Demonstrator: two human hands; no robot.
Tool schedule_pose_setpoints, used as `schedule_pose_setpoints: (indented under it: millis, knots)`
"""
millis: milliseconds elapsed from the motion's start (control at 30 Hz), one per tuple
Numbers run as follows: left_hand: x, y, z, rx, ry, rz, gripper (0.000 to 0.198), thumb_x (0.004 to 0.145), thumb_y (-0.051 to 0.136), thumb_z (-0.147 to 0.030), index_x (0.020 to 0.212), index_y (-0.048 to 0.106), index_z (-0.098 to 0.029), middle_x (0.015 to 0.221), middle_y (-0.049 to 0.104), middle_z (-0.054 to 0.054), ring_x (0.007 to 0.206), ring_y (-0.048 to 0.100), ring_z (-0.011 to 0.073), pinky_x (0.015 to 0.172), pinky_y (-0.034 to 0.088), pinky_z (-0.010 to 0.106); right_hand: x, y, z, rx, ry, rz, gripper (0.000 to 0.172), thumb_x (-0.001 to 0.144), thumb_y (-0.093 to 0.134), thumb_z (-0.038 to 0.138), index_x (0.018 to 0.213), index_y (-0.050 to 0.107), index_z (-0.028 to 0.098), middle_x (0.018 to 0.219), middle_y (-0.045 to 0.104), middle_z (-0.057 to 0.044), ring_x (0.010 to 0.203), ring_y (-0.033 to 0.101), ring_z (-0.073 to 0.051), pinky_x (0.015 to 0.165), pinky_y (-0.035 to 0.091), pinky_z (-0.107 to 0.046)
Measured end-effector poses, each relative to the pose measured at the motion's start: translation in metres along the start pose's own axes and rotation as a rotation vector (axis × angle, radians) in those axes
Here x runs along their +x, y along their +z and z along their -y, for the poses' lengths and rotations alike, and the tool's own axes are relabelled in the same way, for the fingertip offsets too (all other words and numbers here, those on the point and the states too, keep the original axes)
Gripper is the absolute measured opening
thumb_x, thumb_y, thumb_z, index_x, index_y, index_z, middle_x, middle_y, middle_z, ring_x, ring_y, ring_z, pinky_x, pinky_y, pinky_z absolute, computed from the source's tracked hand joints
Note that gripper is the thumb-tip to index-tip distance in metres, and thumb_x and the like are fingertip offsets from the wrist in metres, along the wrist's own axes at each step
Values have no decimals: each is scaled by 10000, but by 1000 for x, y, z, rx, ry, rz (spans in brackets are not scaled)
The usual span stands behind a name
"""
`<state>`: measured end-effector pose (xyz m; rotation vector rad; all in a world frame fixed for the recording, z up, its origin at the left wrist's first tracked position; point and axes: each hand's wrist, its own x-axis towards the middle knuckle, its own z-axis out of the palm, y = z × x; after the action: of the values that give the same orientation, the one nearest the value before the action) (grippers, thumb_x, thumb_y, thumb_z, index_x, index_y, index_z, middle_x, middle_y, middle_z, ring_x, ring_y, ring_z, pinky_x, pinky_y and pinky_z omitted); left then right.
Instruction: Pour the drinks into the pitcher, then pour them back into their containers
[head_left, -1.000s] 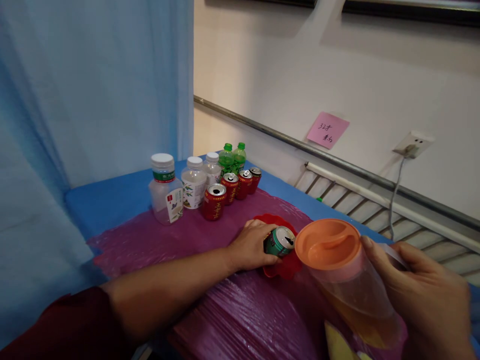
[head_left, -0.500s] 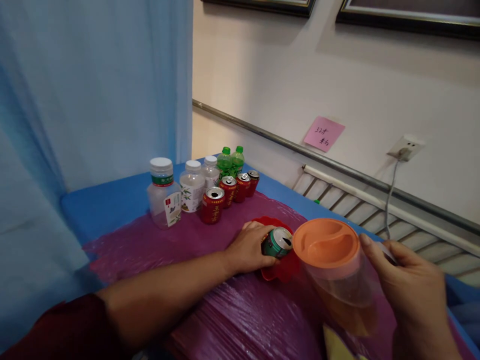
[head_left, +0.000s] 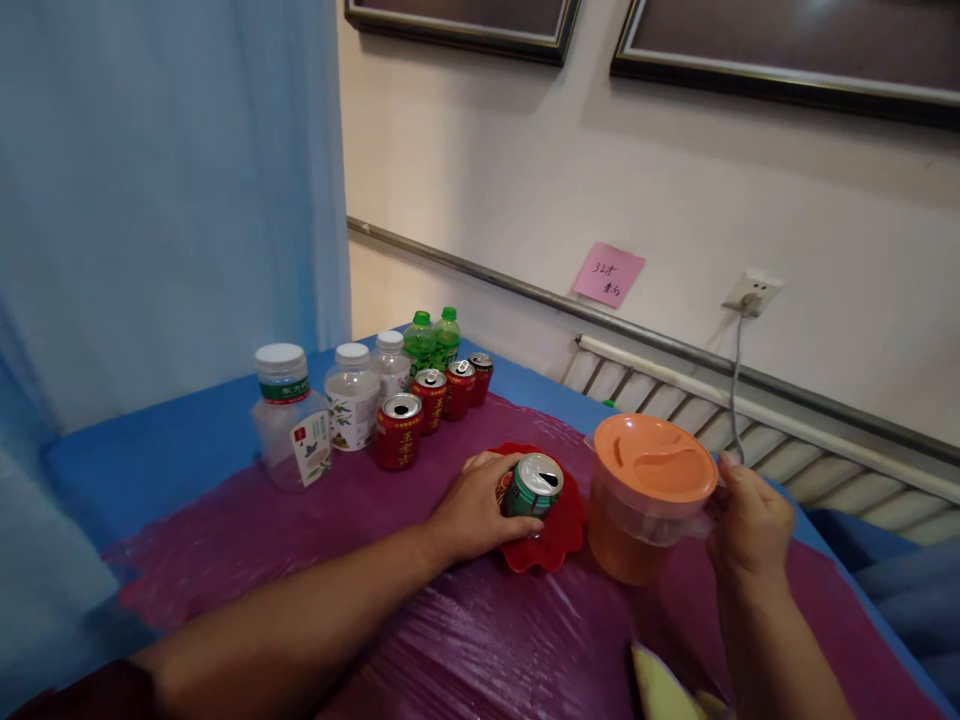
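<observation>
My left hand (head_left: 480, 505) is wrapped round a green drink can (head_left: 537, 482) with an opened silver top. The can is over a red scalloped dish (head_left: 551, 545); whether its base touches the dish I cannot see. On the right, my right hand (head_left: 750, 515) grips the handle of a clear plastic pitcher (head_left: 630, 535) with an orange lid (head_left: 654, 455). Amber liquid shows in the pitcher, which is nearly upright just right of the dish.
Several red cans (head_left: 397, 435) stand in a row left of the dish. Behind them are clear jars with white lids (head_left: 352, 400) and two green bottles (head_left: 421, 345). A yellowish object (head_left: 664, 685) lies at the near edge. Purple plastic sheeting (head_left: 465, 640) covers the blue table.
The pitcher has gone from tilted to nearly upright and moved lower, beside the dish. My left hand keeps hold of the can. The camera view has shifted a little.
</observation>
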<state>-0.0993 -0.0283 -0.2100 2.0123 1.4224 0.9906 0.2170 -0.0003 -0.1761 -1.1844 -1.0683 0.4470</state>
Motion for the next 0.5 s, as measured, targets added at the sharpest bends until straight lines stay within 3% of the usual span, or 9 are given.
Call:
schedule_pose_setpoints:
  millis: [133,367,500]
  knots:
    - [1,-1,-1,-13,4,-16,812,618,927,-377,1363,616,-290,1344,687,62,1259,589,324,1117,434,468,4,5,-7,223,148,-116,427,697,767,503,610,451,228,519,381,90,462,336,-87,439,283,-243]
    - [4,0,2,-8,-26,-25,762,630,886,-372,1337,637,-237,1360,671,105,1298,576,352,1148,424,519,21,-4,-28,138,51,-137,429,758,665,516,577,392,239,512,316,99,474,279,-83,449,228,-242]
    - [7,0,3,-4,-35,-29,761,635,881,-390,1344,650,-237,1365,680,103,1299,591,351,1149,433,520,30,-12,-37,70,-6,-157,370,716,664,478,559,444,226,540,378,74,541,327,-102,488,257,-254]
